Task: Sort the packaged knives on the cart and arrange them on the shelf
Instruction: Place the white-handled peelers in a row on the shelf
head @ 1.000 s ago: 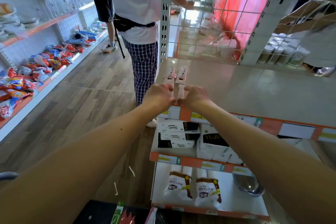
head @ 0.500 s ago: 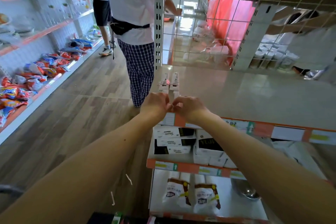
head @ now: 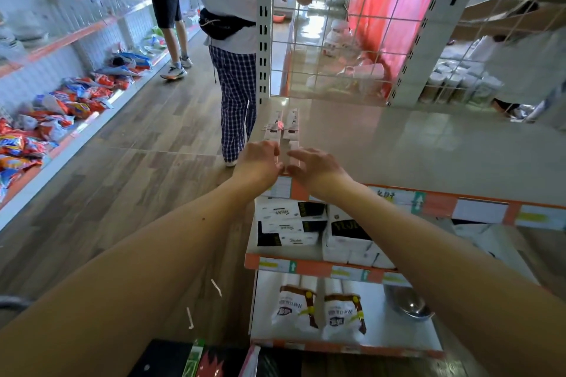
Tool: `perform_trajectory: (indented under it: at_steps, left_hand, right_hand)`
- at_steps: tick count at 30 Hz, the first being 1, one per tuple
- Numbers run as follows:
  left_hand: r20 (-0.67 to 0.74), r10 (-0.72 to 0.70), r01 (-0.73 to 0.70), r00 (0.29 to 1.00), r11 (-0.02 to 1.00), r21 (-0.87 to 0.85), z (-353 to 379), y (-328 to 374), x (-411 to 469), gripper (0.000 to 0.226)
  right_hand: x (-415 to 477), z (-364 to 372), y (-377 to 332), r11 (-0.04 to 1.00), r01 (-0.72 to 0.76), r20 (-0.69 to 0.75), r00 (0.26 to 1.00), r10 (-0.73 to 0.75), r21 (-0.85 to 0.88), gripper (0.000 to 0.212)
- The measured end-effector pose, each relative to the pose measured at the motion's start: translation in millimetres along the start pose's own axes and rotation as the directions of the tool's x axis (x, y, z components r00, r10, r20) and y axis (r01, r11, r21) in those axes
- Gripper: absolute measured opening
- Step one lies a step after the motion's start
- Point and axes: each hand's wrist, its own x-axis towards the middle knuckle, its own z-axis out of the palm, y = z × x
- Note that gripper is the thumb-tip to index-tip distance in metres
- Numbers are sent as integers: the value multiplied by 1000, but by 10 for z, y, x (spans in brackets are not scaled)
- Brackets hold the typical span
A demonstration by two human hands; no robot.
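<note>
- Head view, the task's thing: the packaged knives (head: 291, 127) lie flat at the left end of the top shelf (head: 428, 147), long and narrow, side by side, running from the front edge toward the wire mesh back (head: 367, 40)
- The left hand (head: 258, 162) sits at the left of the packs' near ends with fingers bent over; whether they pinch a pack or only touch it I cannot tell
- The right hand (head: 318, 168) has fingers loosely straight and a little spread, tips at the right of the near ends, gripping nothing that shows
- One hand on each side reads as squaring the packs into a tidy row, laid lengthwise so more fit along the front
- Edges: the near ends lie close to the front lip with its price-label strip (head: 477, 208), and the row is just beside the upright post (head: 263, 24), so a leftward nudge could send a pack off the end
- Open room: the shelf surface stretches away to the right, the likely place for further packs; the mesh closes the back
- A person in checked trousers (head: 237, 95) stands near in the aisle left of the post, so that side is tighter for elbows
- Below are white boxes (head: 291, 220) on the next shelf, and dark packs (head: 214, 361) at the bottom edge may be the cart's load, though too little shows
</note>
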Motion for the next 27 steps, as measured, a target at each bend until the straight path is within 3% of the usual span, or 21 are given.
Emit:
perform_trajectory:
  at_steps: [7, 13, 22, 27]
  left_hand:
    - [-29, 75, -74, 997, 996, 51, -187, -187, -317, 51]
    - [-55, 175, -171, 983, 983, 65, -83, -382, -838, 48]
    - [92, 38, -33, 995, 998, -60, 1048, -874, -1558, 42]
    - [216, -16, 7, 976, 999, 42, 1981, -1188, -1957, 41]
  right_hand:
    - [-366, -18, -90, 993, -108, -82, 990, 112, 57, 48]
    - [-871, 333, -148, 984, -162, -128, 977, 170, 71, 50]
    - [-1297, 1437, 206, 973, -228, 91, 970, 223, 40, 48]
    - [-1555, 2233, 565, 974, -221, 197, 958, 208, 51, 48]
